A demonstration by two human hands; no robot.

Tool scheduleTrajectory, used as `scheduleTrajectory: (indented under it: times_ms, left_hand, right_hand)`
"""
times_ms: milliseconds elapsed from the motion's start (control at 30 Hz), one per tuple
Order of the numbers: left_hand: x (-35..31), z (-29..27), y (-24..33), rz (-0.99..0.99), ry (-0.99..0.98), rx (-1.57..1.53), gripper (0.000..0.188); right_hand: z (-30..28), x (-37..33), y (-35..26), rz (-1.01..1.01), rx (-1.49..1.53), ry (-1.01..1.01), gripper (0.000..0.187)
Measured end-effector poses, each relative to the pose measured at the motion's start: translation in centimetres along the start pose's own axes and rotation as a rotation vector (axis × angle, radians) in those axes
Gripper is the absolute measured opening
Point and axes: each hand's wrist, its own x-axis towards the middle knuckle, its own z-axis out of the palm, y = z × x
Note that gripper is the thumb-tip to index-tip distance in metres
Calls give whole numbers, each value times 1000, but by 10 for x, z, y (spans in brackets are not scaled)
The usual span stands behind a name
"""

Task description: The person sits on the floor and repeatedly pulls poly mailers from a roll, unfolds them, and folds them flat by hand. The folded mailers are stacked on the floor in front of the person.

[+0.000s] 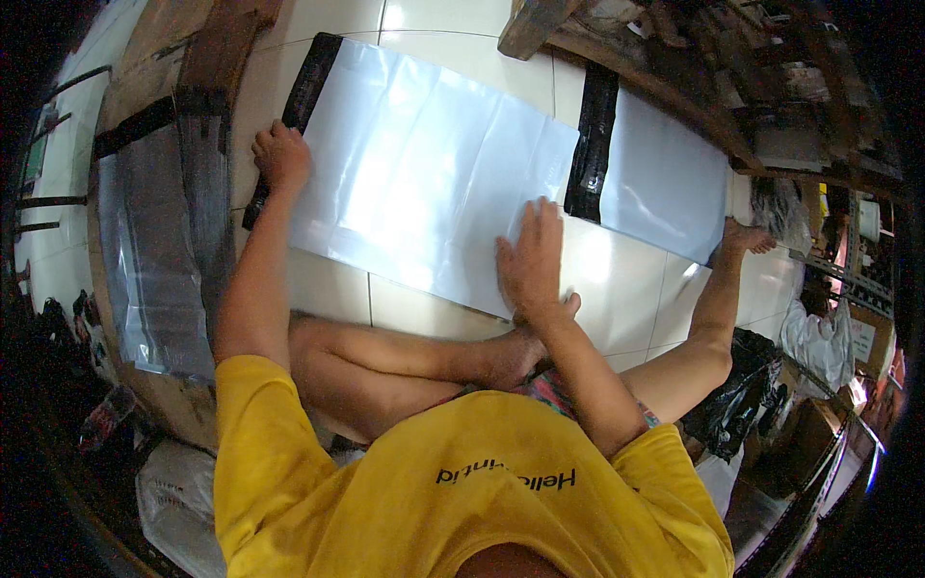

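A shiny whitish plastic sheet, like a mailing bag [414,164], lies spread out on the floor in front of me. A black band [310,85] runs along its left edge. My left hand [282,156] is closed at that band, fingers curled over the edge, with part of the grip hidden. Near the bag's lower right corner, my right hand [533,255] lies flat with its fingers stretched out. A second plastic bag [665,169], also with a black band, lies just to the right, touching or nearly touching the first.
Pale floor tiles [617,279] show around the bags. More grey plastic bags [159,250] rest on brown cardboard [135,87] at left. A wooden frame [636,58] stands at the far right. A black plastic bag [737,390] sits beside my outstretched leg, near a white bag [819,342].
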Motion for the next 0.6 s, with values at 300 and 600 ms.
scheduleTrajectory:
  times_ms: [300,600]
  left_hand:
    - [-20,-20,16,10,172,-71,51]
    - [-239,-68,174,1147,-527,-336,86]
  right_hand:
    - [34,-18,-11,-124,-12,-140,91]
    - [48,-21,-6,-123,-263,-181,91]
